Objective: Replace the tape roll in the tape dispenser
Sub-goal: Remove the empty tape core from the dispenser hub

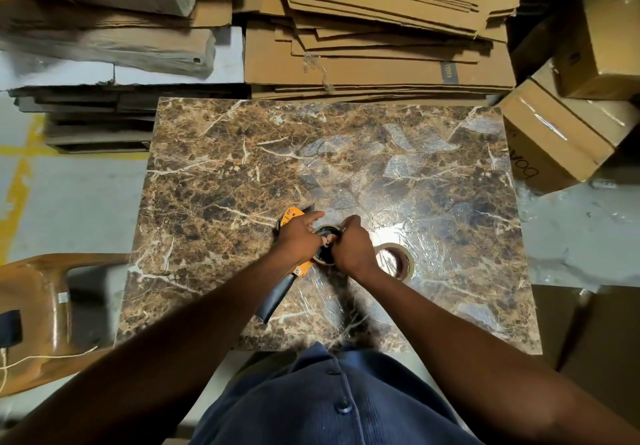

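Note:
An orange tape dispenser (290,217) with a black handle lies on the brown marble table (214,174), near its front middle. My left hand (300,237) presses down on the dispenser body, index finger stretched forward. My right hand (352,249) grips the rim of a thin, nearly bare tape roll (325,230) that sits on the dispenser's black hub. A second, fuller clear tape roll (398,260) lies flat on the table just right of my right hand. Most of the dispenser's body is hidden under my hands.
Stacks of flattened cardboard (381,29) lie beyond the table's far edge. Taped cartons (561,140) stand at the right. A brown plastic chair (45,306) is at the lower left. Shiny clear tape scraps (408,164) stick to the table's right half.

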`<action>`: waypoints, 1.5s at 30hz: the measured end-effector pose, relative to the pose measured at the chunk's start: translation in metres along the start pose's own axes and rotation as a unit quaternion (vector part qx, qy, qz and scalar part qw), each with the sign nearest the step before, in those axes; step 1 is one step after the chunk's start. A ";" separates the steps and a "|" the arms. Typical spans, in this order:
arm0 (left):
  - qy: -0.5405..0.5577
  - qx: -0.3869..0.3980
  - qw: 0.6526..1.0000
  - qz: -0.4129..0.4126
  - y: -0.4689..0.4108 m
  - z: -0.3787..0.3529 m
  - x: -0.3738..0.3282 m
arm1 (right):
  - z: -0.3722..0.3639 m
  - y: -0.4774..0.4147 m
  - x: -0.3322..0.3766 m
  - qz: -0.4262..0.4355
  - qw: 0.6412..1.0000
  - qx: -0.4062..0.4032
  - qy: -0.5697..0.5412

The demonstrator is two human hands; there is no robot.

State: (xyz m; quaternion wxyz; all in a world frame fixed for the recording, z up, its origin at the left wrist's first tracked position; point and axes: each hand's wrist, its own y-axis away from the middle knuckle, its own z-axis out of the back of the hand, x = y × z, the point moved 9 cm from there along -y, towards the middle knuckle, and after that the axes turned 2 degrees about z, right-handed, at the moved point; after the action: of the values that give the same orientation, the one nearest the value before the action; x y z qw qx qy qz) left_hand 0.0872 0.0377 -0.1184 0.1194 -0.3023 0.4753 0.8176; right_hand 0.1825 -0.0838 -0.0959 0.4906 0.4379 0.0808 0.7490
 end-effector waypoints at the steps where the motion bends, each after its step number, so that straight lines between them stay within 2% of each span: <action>1: -0.003 -0.001 1.000 0.003 0.001 0.000 0.000 | -0.002 -0.001 -0.001 -0.002 1.000 0.000 -0.005; 5: -0.044 0.006 0.999 -0.018 0.007 0.001 -0.006 | 0.000 -0.001 0.004 0.029 1.000 -0.001 0.002; 8: -0.141 0.017 0.988 -0.064 0.014 0.002 -0.017 | 0.001 -0.001 0.004 0.066 0.997 0.024 0.024; 10: -0.233 0.030 0.966 -0.111 0.022 -0.003 -0.027 | 0.000 0.000 0.002 0.092 0.994 0.046 0.030; 12: -0.369 0.018 0.910 -0.188 0.033 -0.007 -0.043 | 0.002 0.007 0.006 0.109 0.991 0.076 -0.005; 15: -0.566 -0.080 0.767 -0.290 0.044 -0.009 -0.068 | 0.001 0.013 0.013 0.142 0.983 0.111 -0.034; 16: -0.590 -0.094 0.744 -0.298 0.044 -0.006 -0.072 | -0.001 0.013 0.015 0.154 0.981 0.113 -0.027; 17: -0.599 -0.093 0.737 -0.299 0.041 -0.003 -0.073 | -0.003 0.014 0.016 0.166 0.980 0.113 -0.006; 20: -0.597 -0.044 0.749 -0.284 0.026 0.001 -0.058 | -0.016 0.023 0.019 0.204 0.966 0.108 0.115; 22: -0.567 0.010 0.788 -0.240 0.016 0.002 -0.041 | -0.021 0.029 0.023 0.234 0.954 0.083 0.167; 24: -0.535 0.048 0.819 -0.202 0.010 0.003 -0.031 | -0.022 0.029 0.023 0.239 0.951 0.063 0.185; 28: -0.485 0.062 0.849 -0.198 0.007 0.008 -0.029 | -0.022 0.027 0.023 0.250 0.947 0.041 0.198; 37: -0.416 0.095 0.890 -0.161 -0.006 0.009 -0.028 | -0.015 0.029 0.020 0.296 0.939 0.038 0.169; 45: -0.398 0.095 0.897 -0.167 -0.007 0.007 -0.026 | -0.020 0.024 0.006 0.313 0.926 0.046 0.204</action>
State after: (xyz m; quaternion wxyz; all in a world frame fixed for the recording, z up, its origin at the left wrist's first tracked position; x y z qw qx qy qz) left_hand 0.1085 0.0500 -0.1047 0.4617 -0.0138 0.4062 0.7885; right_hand 0.1513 -0.0851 -0.0910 0.1834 0.3010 0.0722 0.9330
